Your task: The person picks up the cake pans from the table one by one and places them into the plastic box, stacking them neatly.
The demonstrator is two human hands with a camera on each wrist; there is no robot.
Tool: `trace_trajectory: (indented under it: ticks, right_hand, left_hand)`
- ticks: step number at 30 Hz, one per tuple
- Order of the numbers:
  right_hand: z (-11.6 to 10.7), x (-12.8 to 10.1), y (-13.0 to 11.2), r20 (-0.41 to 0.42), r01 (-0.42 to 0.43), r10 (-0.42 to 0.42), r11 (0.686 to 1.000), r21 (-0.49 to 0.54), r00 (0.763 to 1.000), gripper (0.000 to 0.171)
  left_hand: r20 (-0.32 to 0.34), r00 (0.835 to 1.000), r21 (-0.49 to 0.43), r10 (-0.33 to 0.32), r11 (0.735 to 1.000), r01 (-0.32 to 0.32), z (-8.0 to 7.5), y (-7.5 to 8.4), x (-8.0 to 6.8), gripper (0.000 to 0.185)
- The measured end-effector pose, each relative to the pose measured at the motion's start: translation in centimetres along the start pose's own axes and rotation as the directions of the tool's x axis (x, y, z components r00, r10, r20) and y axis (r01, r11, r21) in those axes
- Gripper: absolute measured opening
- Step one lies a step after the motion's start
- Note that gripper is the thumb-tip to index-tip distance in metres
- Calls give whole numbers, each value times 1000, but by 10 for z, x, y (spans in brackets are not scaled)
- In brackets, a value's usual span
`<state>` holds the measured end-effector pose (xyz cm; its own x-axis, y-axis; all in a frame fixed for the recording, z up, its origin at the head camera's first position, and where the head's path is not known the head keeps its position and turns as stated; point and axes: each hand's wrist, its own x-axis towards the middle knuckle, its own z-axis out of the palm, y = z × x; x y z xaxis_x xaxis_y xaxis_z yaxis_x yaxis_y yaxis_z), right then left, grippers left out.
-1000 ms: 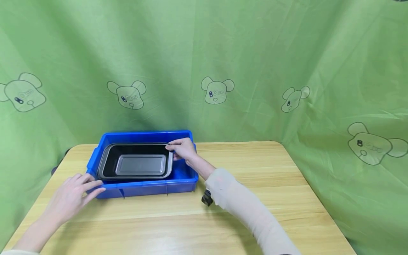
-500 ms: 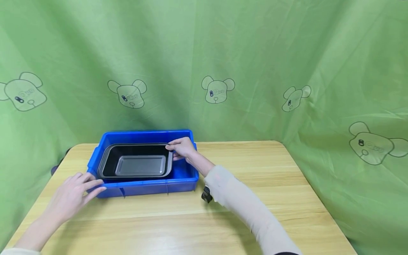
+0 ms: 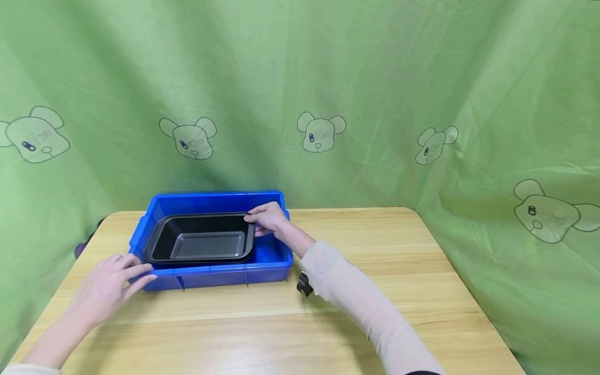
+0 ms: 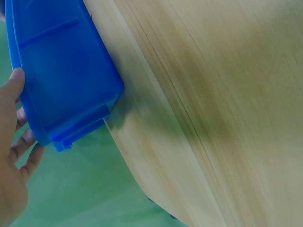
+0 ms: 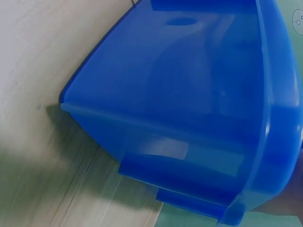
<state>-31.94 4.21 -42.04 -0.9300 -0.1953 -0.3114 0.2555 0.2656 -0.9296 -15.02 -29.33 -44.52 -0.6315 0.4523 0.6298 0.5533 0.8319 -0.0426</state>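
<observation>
A black loaf pan (image 3: 208,246) lies inside the blue plastic bin (image 3: 215,276), toward its left side. My right hand (image 3: 271,219) pinches the pan's right rim near the far corner, thumb on top and fingers beneath. In the right wrist view the bin's wall (image 5: 161,80) fills most of the picture and hides the pan and most of that hand. My left hand (image 3: 105,286) grips the bin's front left corner. Its thumb (image 4: 16,82) presses the outer wall in the left wrist view, while the other fingers reach behind the rim.
The bin stands at the back left of a light wooden table (image 3: 262,333). Green curtains (image 3: 375,78) with printed bear heads hang behind and at both sides. A small black device (image 3: 304,285) sits under the right sleeve (image 3: 361,302).
The loaf pan has tilted slightly in the bin, its far rim now a little lower in the head view. Both hands have hardly moved.
</observation>
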Motion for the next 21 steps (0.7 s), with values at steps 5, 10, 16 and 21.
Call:
trace_trajectory:
  ticks: [5, 10, 16, 21]
  right_hand:
    - [-1, 0, -2, -17, 21, -21, 1000, 0, 1000, 28]
    - [-5, 1, -4, 0, 38, -38, 999, -2, 999, 25]
    - [-6, 0, -4, 8, 36, -36, 999, -26, 999, 25]
    - [-8, -1, -4, -3, 39, -40, 999, -20, 999, 26]
  left_hand:
    - [4, 1000, 9, 6, 1000, -6, 0, 0, 0, 54]
    - [1, 1000, 8, 3, 1000, -3, 0, 0, 0, 49]
    - [-2, 1000, 5, -3, 1000, 3, -1, 0, 0, 62]
    - [-5, 1000, 2, -6, 1000, 6, -1, 1, 1, 67]
